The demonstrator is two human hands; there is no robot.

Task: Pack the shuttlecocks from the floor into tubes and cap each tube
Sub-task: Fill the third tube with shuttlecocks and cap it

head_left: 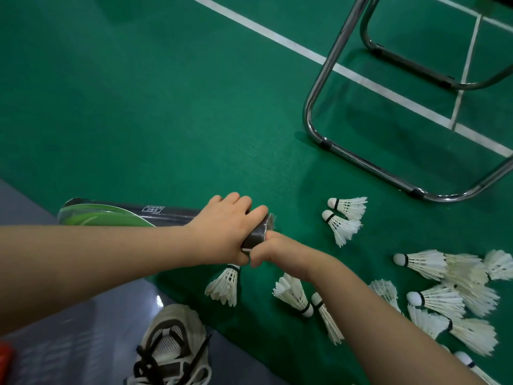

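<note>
A dark tube (133, 215) with a green pattern lies almost level above the floor, its open end pointing right. My left hand (224, 234) grips the tube near that open end. My right hand (274, 251) is curled at the tube's mouth; whatever its fingers hold is hidden. White feather shuttlecocks lie on the green floor: one (224, 284) just below my hands, two (344, 215) to the right, and a heap of several (449, 295) at the lower right.
A chrome tubular chair frame (361, 159) stands on the floor at the upper right. White court lines (277, 37) cross the green mat. My shoe (172, 345) rests on the grey floor at the bottom. A red object (4, 357) shows at the left edge.
</note>
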